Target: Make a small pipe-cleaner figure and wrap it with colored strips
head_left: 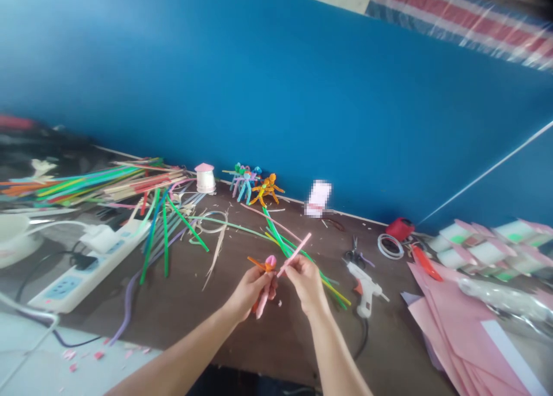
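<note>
My left hand [250, 289] is closed round a small pink pipe-cleaner figure [264, 298] with a round pink head and an orange arm sticking out to the left. My right hand [305, 281] pinches the lower end of a pink pipe cleaner [296, 253] that slants up to the right, its lower tip close to the figure's head. Both hands hover above the brown table [242, 321], near its front edge.
Loose coloured pipe cleaners [164, 229] lie at the left, with finished figures [254, 185] by the blue wall. A white power strip [82, 269] is at front left. A glue gun [365, 286], scissors [355, 252] and pink paper sheets [458, 332] lie to the right.
</note>
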Motion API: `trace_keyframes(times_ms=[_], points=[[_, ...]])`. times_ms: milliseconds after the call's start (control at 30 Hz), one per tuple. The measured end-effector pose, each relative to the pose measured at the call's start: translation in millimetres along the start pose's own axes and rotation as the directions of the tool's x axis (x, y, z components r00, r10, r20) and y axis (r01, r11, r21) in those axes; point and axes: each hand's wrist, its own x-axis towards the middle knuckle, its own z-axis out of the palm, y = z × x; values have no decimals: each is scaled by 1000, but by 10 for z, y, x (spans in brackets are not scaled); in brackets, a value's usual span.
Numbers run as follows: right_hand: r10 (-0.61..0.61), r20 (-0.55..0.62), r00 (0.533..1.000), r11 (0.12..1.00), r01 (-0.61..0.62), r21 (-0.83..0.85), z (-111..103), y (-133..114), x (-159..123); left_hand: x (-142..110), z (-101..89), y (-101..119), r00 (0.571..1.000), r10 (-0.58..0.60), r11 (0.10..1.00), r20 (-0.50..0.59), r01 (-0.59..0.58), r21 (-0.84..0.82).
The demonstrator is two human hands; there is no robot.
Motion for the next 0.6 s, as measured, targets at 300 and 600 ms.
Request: trace_keyframes(times_ms=[300,600], points=[[49,13,999,998,-48,-36,1,80,74,-9,4,9,1000,-14,1000,-9,14,-21],[103,-81,991,988,-112,-105,-78,137,195,-2,-13,5,999,-31,999,-11,31,4]])
